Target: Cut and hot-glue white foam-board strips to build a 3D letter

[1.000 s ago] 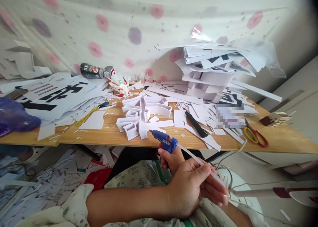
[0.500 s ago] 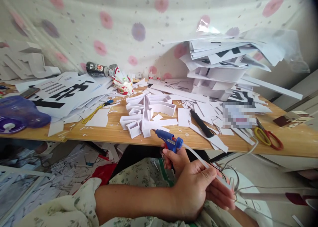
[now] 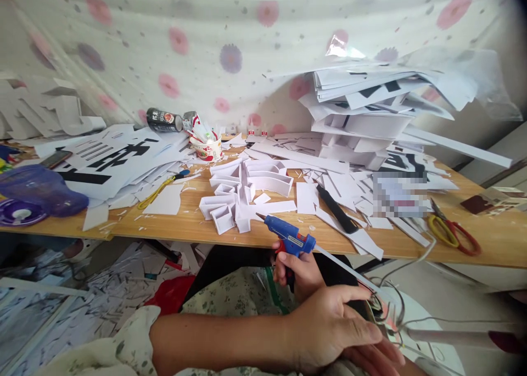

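My right hand (image 3: pixel 302 274) is wrapped round the handle of a blue hot glue gun (image 3: pixel 290 234), held just off the table's front edge. Its nozzle points left, close to the white hollow letter (image 3: pixel 242 192) built from foam-board strips. A long pale glue stick (image 3: pixel 340 265) sticks out of the gun's back end. My left hand (image 3: pixel 343 329) reaches across in front of my right forearm, below the glue stick. Its fingers are apart, and I see nothing held in it.
Scissors with yellow and red handles (image 3: pixel 455 233) lie at the right, near a black-handled tool (image 3: pixel 337 208). A tall stack of white boards (image 3: pixel 358 123) stands behind. Printed sheets (image 3: pixel 111 156), a paper tub (image 3: pixel 208 148) and a dark can (image 3: pixel 163 120) sit at the left.
My left hand has let go of the glue stick and moved slightly down, its fingers spreading. The glue gun in my right hand has shifted a little right and down.
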`<state>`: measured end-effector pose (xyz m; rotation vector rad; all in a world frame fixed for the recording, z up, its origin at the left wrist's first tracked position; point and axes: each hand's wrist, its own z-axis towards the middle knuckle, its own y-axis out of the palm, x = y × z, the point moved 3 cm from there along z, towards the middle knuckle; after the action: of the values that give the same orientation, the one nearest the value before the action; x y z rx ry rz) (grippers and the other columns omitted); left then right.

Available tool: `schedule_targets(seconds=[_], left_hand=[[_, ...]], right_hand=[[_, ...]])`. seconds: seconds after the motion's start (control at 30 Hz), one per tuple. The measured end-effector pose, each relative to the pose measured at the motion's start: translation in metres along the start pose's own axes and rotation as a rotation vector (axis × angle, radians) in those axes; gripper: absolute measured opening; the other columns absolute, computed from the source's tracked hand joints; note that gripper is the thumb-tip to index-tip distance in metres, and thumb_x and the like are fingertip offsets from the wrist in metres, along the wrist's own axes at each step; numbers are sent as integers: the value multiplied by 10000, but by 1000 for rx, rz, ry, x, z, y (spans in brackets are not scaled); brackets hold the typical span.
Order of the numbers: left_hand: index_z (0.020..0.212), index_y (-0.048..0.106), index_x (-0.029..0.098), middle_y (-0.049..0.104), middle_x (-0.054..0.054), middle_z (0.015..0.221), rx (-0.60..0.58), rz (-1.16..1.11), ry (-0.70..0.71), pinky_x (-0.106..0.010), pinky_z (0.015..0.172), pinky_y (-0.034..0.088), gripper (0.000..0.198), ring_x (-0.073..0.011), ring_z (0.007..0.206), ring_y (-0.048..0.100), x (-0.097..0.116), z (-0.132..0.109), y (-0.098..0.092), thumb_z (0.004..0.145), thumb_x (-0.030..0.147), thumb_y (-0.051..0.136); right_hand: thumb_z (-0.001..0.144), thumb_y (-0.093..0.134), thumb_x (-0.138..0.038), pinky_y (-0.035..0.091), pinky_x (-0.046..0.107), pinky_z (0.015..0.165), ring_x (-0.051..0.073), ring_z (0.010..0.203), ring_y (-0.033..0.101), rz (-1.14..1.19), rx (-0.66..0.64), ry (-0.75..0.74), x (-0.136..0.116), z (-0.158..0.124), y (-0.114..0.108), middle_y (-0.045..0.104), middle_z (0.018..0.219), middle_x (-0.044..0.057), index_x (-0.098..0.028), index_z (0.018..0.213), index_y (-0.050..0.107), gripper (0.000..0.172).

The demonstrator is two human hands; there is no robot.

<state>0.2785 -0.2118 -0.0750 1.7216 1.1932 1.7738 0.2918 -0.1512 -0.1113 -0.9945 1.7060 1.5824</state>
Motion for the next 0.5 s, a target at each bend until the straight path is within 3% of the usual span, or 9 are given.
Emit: schedule_targets(seconds=[0.1, 0.17, 0.23, 0.33, 0.43, 0.5], left_hand=[[1320, 508, 156, 706, -111, 967, -4, 187, -36, -388, 878, 525, 867, -175, 779, 710, 3, -10, -11, 629, 558, 844], [1264, 583, 126, 698, -172, 1080, -11, 359, -67, -443, 938, 505, 889, -275, 982, 696, 8, -18, -20, 588, 658, 811], [1175, 658, 119, 692, -172, 1131, -7, 524, -99, -426, 974, 489, 865, -305, 1086, 658, 18, -31, -30, 588, 749, 740], [995, 732, 138, 728, -97, 947, 29, 799, -68, -307, 878, 515, 727, -221, 915, 693, 49, -60, -44, 689, 788, 618], [777, 726, 136, 716, -104, 789, 41, 980, 130, -249, 729, 507, 661, -183, 760, 674, 92, -98, -51, 775, 769, 535], [729, 707, 141, 725, -125, 775, 61, 968, 234, -256, 703, 510, 531, -192, 737, 681, 120, -127, -58, 812, 656, 607]], right_hand=[[710, 800, -453, 465, 299, 472, 113, 362, 460, 16, 11, -6, -4, 3, 2, 568, 468, -47, -211, 886, 695, 317], [711, 801, -451, 474, 293, 485, 105, 368, 472, 22, 8, -8, -9, 3, 4, 579, 490, -44, -187, 905, 684, 348], [721, 794, -452, 483, 288, 504, 95, 378, 476, 23, 7, 3, -13, 2, 4, 580, 505, -46, -162, 938, 663, 385], [749, 777, -462, 476, 270, 517, 87, 409, 491, -10, 17, 35, -21, 1, -1, 580, 539, -41, -138, 980, 640, 421], [751, 774, -482, 476, 269, 522, 94, 434, 521, -66, 42, 31, -32, 0, -9, 593, 588, -27, -138, 979, 644, 433], [740, 781, -490, 484, 278, 532, 92, 435, 526, -82, 65, 14, -41, 0, -15, 603, 619, -20, -146, 966, 654, 432]])
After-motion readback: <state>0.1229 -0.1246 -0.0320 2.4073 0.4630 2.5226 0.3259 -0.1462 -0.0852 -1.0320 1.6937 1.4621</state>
